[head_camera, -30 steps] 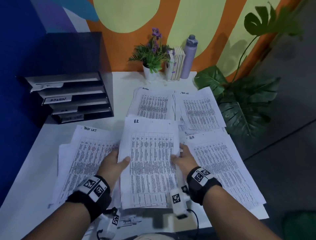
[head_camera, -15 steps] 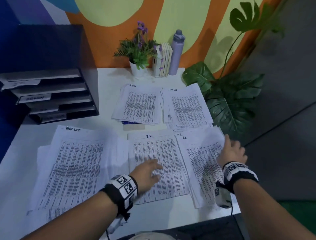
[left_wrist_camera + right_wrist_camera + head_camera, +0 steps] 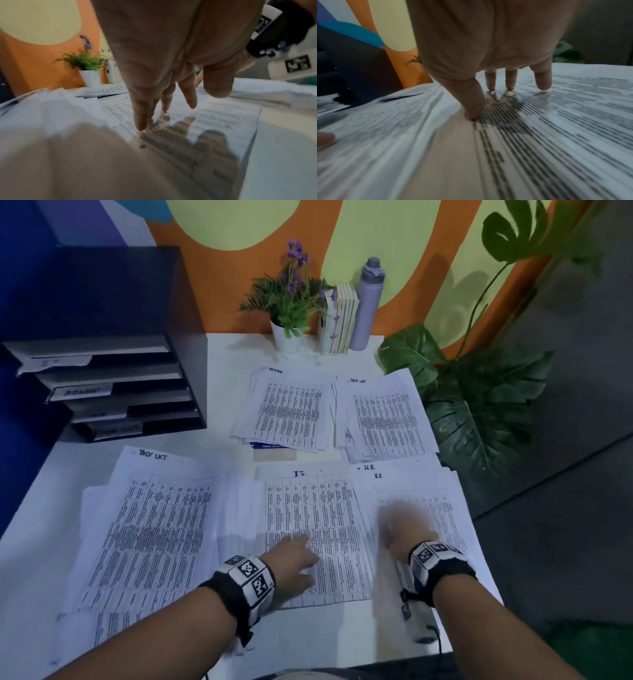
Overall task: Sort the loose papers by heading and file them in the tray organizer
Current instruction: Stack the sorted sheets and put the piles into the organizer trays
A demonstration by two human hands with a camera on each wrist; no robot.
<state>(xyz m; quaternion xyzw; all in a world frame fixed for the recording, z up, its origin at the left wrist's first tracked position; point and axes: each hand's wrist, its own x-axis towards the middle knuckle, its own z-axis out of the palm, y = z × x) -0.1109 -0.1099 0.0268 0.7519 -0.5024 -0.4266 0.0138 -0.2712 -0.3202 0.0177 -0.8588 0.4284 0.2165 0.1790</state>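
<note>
Printed sheets lie in piles on the white table (image 3: 226, 350). A sheet headed I.T. (image 3: 315, 529) lies in front of me, and my left hand (image 3: 294, 556) rests on it with straight fingers (image 3: 140, 121). To its right is the H.R. pile (image 3: 431, 508); my right hand (image 3: 400, 525), blurred, lies flat on it, fingertips (image 3: 510, 83) touching the paper. A pile headed TASK LIST (image 3: 147, 535) is at the left. Farther back lie an ADMIN pile (image 3: 287, 409) and another task-list pile (image 3: 387, 416). The black tray organizer (image 3: 113, 385), with labelled trays, stands at the back left.
A potted plant (image 3: 291, 299), a few books (image 3: 342, 320) and a purple bottle (image 3: 368, 302) stand at the table's back edge. A large leafy plant (image 3: 479, 405) grows off the right edge. A tan card (image 3: 274, 455) lies between the piles.
The H.R. sheet that both hands held up has been laid on the right pile, uncovering the I.T. sheet. My right hand has slid back toward me along the H.R. pile.
</note>
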